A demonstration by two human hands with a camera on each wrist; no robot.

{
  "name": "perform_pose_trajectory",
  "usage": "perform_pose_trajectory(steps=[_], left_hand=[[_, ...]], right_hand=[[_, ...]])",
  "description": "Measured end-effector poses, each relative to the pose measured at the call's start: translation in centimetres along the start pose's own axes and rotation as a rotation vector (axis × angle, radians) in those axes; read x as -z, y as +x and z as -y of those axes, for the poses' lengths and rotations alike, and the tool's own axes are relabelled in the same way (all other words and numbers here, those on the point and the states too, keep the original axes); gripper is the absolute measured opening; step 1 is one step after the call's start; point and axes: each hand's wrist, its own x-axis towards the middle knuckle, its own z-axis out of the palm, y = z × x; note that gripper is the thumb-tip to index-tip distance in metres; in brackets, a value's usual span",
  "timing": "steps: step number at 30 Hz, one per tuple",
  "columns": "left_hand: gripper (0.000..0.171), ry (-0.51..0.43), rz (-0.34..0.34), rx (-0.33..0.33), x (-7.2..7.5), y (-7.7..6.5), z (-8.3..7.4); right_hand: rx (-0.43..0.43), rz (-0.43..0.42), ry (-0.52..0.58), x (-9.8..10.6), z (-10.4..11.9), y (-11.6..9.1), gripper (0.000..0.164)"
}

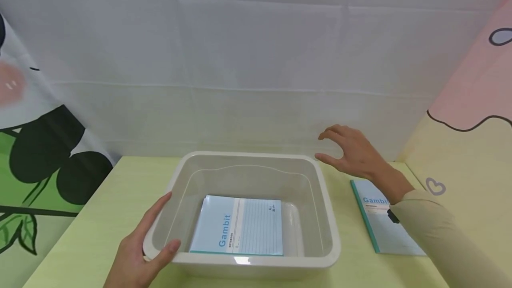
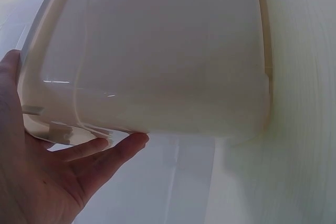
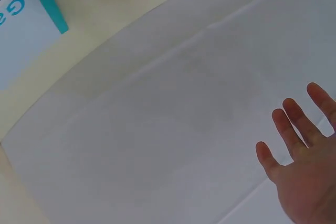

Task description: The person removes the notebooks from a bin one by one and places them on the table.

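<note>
My left hand [image 1: 134,250] grips the front left corner of a whitish plastic basin [image 1: 298,261], its thumb over the rim and its other fingers along the outer side. From the left wrist view, the fingers lie against the wall under the basin's rim. Inside the basin, light-blue Gambit notebooks [image 1: 214,226] lie flat, looking like a small stack. My right hand [image 1: 354,152] is raised near the back right corner of the basin, fingers spread and slightly bent, holding nothing. Below the right forearm lies another Gambit notebook [image 1: 394,230] with a teal spine, partly covered by the sleeve.
The basin stands on a pale yellow-green table [image 1: 92,230]. A white creased sheet [image 1: 256,57] hangs behind it. Printed panels rise on both sides, with dark cartoon shapes [image 1: 48,154] at left and a pink and cream pattern [image 1: 472,154] at right.
</note>
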Motion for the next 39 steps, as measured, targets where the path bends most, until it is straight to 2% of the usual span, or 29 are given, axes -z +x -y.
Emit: perform_pose_trajectory(steps=[6, 11, 16, 24, 32, 39], left_hand=[[0.082, 0.005, -0.005, -0.009, 0.0, 0.0, 0.0], [0.082, 0.005, 0.005, 0.014, -0.2, 0.1, 0.0], [0.083, 0.005, -0.015, -0.013, -0.1, -0.2, 0.2], [0.084, 0.015, -0.033, -0.012, 0.3, -0.4, 0.5], [0.083, 0.008, -0.002, 0.028, 0.2, -0.3, 0.4], [0.082, -0.002, -0.033, -0.027, 0.2, -0.4, 0.3]], right_hand=[[0.001, 0.051, 0.008, 0.6, 2.1, 1.0, 0.046], [0.030, 0.071, 0.010, 1.1, 3.8, 1.9, 0.048], [0.065, 0.066, 0.041, 1.2, 5.5, 2.7, 0.048], [0.132, 0.034, 0.099, 1.3, 8.4, 4.6, 0.045], [0.189, 0.031, 0.102, 1.7, 10.6, 5.5, 0.048], [0.230, 0.022, 0.109, 2.4, 12.4, 6.7, 0.048]])
